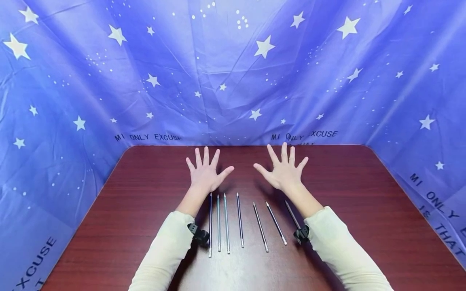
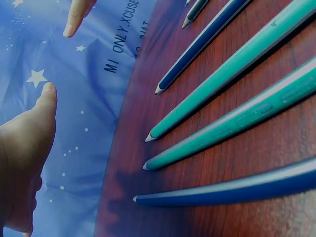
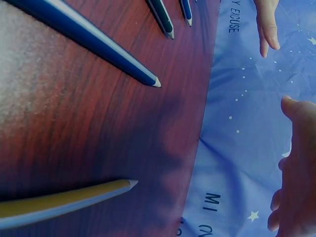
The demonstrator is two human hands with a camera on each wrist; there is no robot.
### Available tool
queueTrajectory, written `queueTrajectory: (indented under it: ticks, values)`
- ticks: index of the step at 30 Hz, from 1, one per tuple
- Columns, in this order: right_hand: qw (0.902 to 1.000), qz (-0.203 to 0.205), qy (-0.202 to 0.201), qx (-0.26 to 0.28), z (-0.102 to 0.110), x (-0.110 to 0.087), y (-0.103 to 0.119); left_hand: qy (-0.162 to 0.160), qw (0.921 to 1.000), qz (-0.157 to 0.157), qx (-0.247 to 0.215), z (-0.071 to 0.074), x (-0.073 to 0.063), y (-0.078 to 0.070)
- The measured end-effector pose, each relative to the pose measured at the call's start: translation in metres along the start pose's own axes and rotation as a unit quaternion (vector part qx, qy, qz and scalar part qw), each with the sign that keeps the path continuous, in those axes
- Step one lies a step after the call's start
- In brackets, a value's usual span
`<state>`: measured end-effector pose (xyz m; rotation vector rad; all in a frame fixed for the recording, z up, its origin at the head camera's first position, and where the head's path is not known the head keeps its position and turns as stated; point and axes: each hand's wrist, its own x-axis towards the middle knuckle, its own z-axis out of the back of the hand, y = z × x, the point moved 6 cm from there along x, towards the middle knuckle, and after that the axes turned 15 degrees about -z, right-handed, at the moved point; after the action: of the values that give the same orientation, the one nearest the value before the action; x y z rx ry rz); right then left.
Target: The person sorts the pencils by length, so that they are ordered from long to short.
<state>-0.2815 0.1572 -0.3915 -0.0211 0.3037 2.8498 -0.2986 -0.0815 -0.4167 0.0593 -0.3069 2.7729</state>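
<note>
Both hands are held out over the table with fingers spread and nothing in them. The left hand (image 1: 204, 174) is beyond the tips of the leftmost pencils, the right hand (image 1: 285, 173) beyond those on the right. Between the forearms, several pencils lie in a spaced row, points away. From the left come a blue pencil (image 2: 227, 190), two teal pencils (image 1: 219, 226), another blue pencil (image 1: 239, 222), a dark green pencil (image 3: 160, 17) and a further blue pencil (image 1: 276, 224). A yellow pencil (image 3: 69, 198) lies at the right end, partly hidden by the right wrist camera.
The dark red wooden table (image 1: 127, 210) has rounded far corners. Behind and beside it hangs a blue curtain (image 1: 225, 60) with white stars and printed lettering. Black wrist cameras (image 1: 199, 234) are strapped over the white sleeves (image 1: 165, 242).
</note>
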Motion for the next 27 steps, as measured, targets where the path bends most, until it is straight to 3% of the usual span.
queueTrajectory:
  ticks: [18,27]
  values:
    - [1.0000,-0.006,0.007,0.002,0.002,-0.009,-0.013,-0.002,0.9999,0.005,0.014,0.004,-0.015,0.020]
    - [1.0000,-0.006,-0.003,0.004,0.003,-0.011,-0.017,-0.007,0.9999,-0.003,0.009,0.005,-0.020,0.022]
